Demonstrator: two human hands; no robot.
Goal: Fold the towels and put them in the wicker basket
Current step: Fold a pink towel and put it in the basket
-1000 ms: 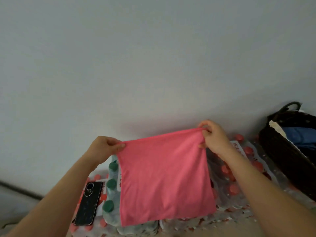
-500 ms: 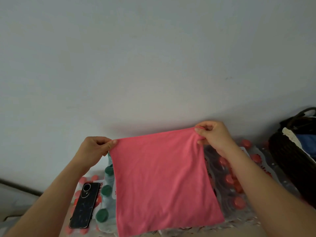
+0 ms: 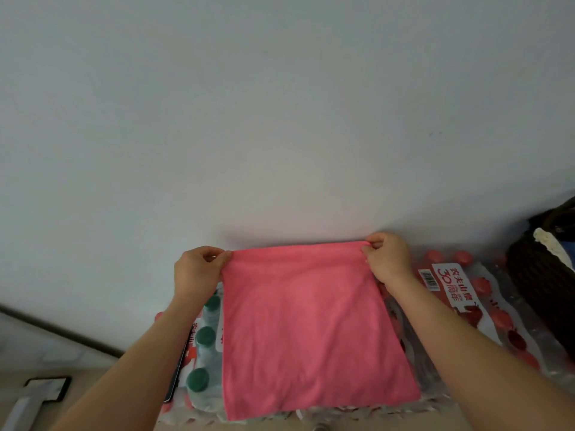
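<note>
Pink towel (image 3: 311, 331) stretches flat with bottle packs (image 3: 460, 293) under it, probably so we can lay it smooth for folding; the wicker basket (image 3: 541, 275) sits well to its right. Our left hand (image 3: 196, 272) and right hand (image 3: 389, 259) each pinch a top corner, fingers (image 3: 373, 244) curled over the hem.

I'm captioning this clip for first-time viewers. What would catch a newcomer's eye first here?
The bright pink towel in the lower middle stands out first, stretched between the left hand and right hand, each with a pinching grip on a top corner. Around it lie shrink-wrapped bottle packs, green caps on its left, red caps on its right. A dark wicker basket sits at the far right edge.
</note>
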